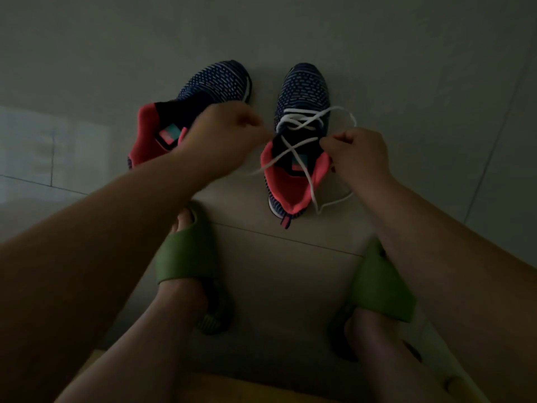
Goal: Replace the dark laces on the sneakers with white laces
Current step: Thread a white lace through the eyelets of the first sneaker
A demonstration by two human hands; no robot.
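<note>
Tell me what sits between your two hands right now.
In the head view, the dark tongue of the right-hand navy knit sneaker lies between the left hand and right hand, with the white lace crossing over it.

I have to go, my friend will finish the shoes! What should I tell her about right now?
Left hand and right hand: each is curled, apparently pinching the white lace.
Right sneaker: on the floor, white lace crossed through several eyelets, loose ends trailing.
Left sneaker: beside it, no lace visible.
Done: right sneaker partly laced.
Left: finish it, then lace the left sneaker.
</note>
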